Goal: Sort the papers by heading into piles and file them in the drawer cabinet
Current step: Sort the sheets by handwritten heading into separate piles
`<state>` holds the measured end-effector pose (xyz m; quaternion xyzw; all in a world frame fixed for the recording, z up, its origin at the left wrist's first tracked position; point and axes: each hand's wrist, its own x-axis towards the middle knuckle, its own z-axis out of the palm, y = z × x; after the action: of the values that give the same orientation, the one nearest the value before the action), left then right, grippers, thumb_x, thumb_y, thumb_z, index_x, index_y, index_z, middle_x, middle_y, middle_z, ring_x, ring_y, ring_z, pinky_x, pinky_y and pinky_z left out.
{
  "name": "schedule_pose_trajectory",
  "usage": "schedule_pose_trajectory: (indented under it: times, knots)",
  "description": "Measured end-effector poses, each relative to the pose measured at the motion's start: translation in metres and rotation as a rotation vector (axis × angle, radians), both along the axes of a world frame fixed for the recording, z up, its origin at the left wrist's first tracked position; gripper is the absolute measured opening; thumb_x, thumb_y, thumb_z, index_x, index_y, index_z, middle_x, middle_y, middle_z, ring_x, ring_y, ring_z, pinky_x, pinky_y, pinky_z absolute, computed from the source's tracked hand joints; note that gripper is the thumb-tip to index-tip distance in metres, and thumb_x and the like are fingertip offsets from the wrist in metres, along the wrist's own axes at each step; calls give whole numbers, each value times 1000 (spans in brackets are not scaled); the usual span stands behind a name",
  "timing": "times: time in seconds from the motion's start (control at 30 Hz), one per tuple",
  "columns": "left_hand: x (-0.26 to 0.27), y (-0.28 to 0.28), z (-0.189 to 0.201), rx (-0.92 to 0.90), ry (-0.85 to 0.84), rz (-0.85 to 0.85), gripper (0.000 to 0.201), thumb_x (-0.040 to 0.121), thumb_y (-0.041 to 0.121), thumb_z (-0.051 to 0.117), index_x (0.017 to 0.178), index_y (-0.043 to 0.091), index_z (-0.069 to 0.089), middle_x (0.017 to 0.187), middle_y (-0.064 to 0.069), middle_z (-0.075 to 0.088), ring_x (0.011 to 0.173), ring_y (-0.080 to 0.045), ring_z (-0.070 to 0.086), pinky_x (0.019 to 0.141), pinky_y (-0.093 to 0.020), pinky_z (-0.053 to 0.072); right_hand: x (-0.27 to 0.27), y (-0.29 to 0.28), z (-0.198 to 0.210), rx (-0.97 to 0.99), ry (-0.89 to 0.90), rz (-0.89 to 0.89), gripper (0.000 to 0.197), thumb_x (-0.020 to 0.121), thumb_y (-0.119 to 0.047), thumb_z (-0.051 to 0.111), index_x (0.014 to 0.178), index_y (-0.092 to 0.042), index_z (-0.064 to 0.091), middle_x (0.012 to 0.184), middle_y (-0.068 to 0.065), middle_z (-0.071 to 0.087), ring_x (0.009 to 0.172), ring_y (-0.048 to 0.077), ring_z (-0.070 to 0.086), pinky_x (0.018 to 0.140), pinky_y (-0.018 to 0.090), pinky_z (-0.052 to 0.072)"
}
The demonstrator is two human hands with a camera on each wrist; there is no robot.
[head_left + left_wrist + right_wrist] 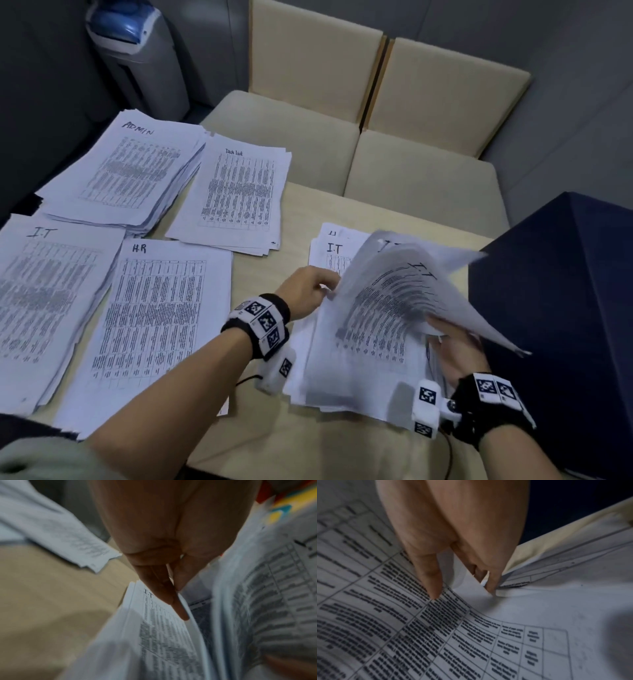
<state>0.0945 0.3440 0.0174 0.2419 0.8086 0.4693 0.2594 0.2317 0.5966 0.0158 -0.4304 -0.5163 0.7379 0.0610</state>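
Four sorted piles lie on the wooden table [294, 442]: ADMIN [126, 171], Task List [239, 195], I.T [44, 298] and H.R [154, 315]. At the right lies an unsorted stack [346, 380], with a sheet headed I.T [334, 248] showing at its far end. Several upper sheets headed I.T [404, 287] are lifted and curled up to the right. My left hand [323, 291] pinches their left edge, thumb against fingers [180, 609]. My right hand [448, 332] grips their right side, with its thumb [433, 588] on the printed sheet [436, 635].
The dark blue cabinet [565, 308] stands right beside the unsorted stack. Beige chairs [411, 164] line the far edge of the table. A grey and blue machine [137, 51] stands at the back left. A black cable [248, 378] lies near my left wrist.
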Motion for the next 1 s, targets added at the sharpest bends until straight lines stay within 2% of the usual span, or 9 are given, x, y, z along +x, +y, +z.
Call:
schedule_pose_trajectory:
  times: [0.07,0.13,0.27,0.37,0.43,0.6,0.73,0.9,1.0]
  knots:
    - [5,5,4,98,-197,75,39,78,-20,43,85,5,72,80,13,66,64,8,61,70,-19,47,-3,-1,-1,-13,33,-14,29,89,13,53,94,-13,65,96,3,71,98,21,62,94,34,48]
    - [8,10,3,150,-275,228,34,81,-14,47,79,9,71,86,4,67,69,2,61,70,-21,44,-2,-1,-6,82,-23,-14,29,88,15,53,90,-11,66,103,9,66,109,28,59,99,40,44]
    - [8,13,-21,-278,-108,467,23,94,18,49,92,10,71,93,-3,70,87,-23,66,78,-31,52,2,7,-13,286,-126,-99,28,78,-5,71,105,1,68,98,13,68,102,36,64,74,33,53]
    - [17,13,-38,-648,-111,429,38,89,45,60,99,8,61,99,-9,65,91,-30,64,75,-33,50,6,13,-8,357,-169,-109,20,78,-9,73,96,-7,63,99,18,69,87,33,64,79,38,50]
    - [21,15,-46,-677,-115,411,42,85,48,67,95,9,57,99,-9,64,91,-30,64,73,-34,50,11,11,-4,321,-120,-150,27,74,-7,72,98,-11,61,94,11,68,80,26,62,74,35,49]
    - [20,14,-52,-715,79,368,47,87,56,61,102,12,58,100,-6,61,91,-26,61,77,-36,52,17,10,-7,229,-83,-146,57,58,-13,75,108,9,61,97,19,68,84,31,66,66,34,49]
    - [22,22,-45,-797,97,261,46,85,58,60,98,14,59,98,-5,64,88,-25,63,72,-31,50,18,8,-4,124,-41,-103,25,78,8,58,102,6,61,81,14,65,63,24,65,51,25,51]
    - [23,26,-38,-772,66,214,27,94,37,57,96,10,64,93,-6,67,83,-25,64,70,-29,50,16,9,-5,159,-67,-64,19,86,12,50,74,-1,59,50,-3,64,60,20,58,55,25,47]
    - [22,24,-27,-815,266,146,36,101,42,44,90,14,64,91,-6,67,84,-25,66,72,-30,53,20,10,-5,117,-15,-49,14,79,11,52,81,3,63,64,7,69,60,25,65,53,29,51]
